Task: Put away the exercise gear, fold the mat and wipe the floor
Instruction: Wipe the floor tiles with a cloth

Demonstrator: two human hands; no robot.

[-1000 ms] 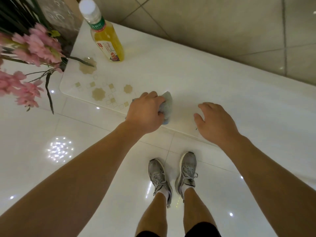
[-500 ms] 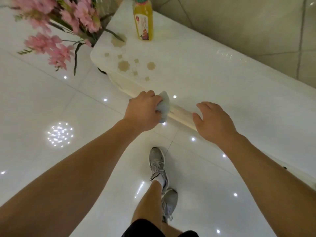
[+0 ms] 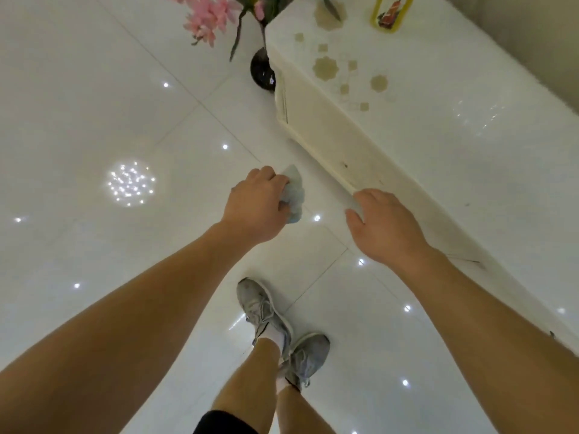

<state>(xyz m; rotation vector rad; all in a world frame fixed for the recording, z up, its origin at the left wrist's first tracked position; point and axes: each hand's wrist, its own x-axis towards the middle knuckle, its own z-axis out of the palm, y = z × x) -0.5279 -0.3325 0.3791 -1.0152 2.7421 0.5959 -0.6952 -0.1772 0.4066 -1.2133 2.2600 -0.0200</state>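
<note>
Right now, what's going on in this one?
A person stands on the white floor beside a cabinet. The left hand grips a pale cloth; the right hand is open and empty by the cabinet's edge. A bottle stands at the cabinet's far end, with flowers beside that end.

The glossy white tiled floor [image 3: 94, 89] shows light reflections [image 3: 130, 184]; a white cabinet [image 3: 438, 158] stands against the beige wall [image 3: 532, 42].

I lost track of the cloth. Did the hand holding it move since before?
Yes. The left hand, gripping the pale blue cloth, was over the white cabinet top; now it is off the front edge, over the floor tiles.
</note>
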